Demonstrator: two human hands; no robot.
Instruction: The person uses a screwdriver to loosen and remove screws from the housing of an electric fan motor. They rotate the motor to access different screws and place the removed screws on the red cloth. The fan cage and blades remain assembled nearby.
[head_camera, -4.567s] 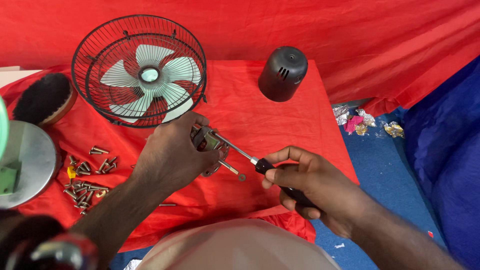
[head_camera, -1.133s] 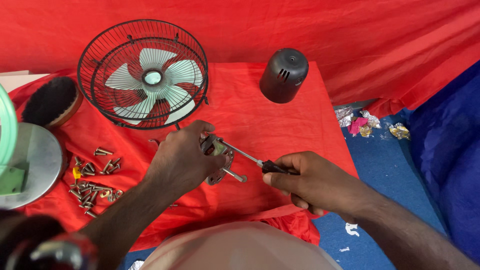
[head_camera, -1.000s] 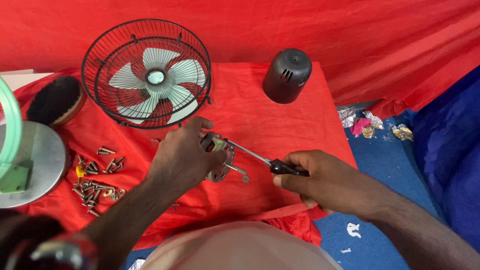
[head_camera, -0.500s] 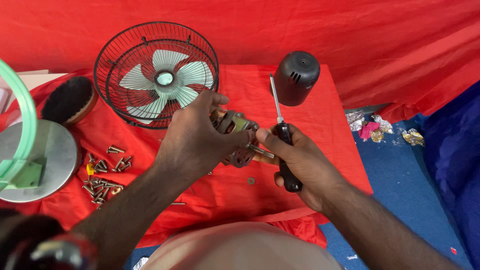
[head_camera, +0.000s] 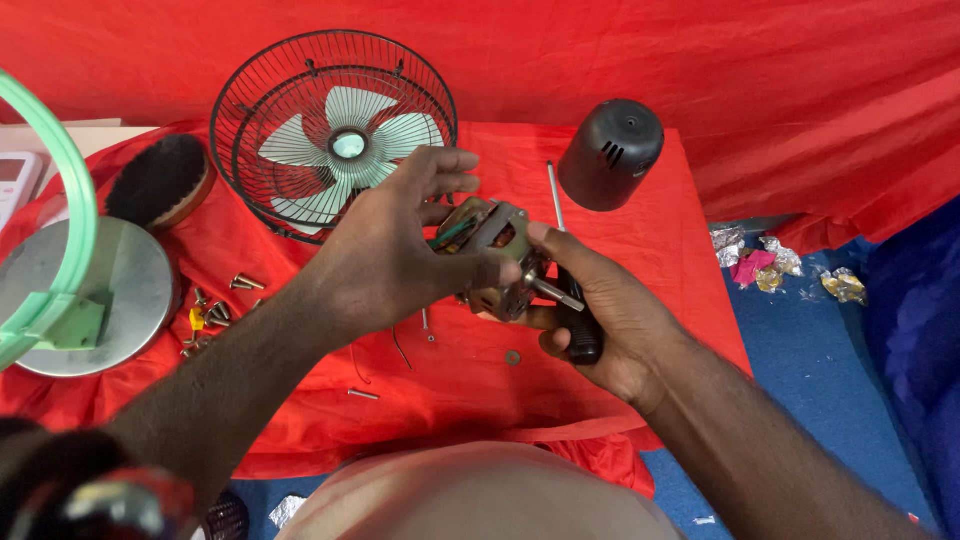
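Note:
My left hand (head_camera: 395, 250) grips a small fan motor (head_camera: 495, 250) of metal plates and copper windings, lifted above the red cloth. Its thumb lies across the motor's front and its shaft (head_camera: 555, 292) sticks out to the right. My right hand (head_camera: 605, 315) holds a screwdriver (head_camera: 570, 290) by its black handle, the metal blade pointing up and away. That hand's index finger rests on the top of the motor.
A black wire fan cage with pale green blades (head_camera: 335, 135) lies at the back. A dark motor cover (head_camera: 610, 155) stands at the right. Loose screws (head_camera: 215, 310), a round metal base (head_camera: 85, 295), a green ring (head_camera: 60, 190) and a brush (head_camera: 160, 180) sit at the left. A washer (head_camera: 512, 357) lies on the red cloth (head_camera: 650, 240).
The motor has been lifted off the cloth into both hands. The screwdriver has swung from lying toward the motor to pointing upward in my right hand.

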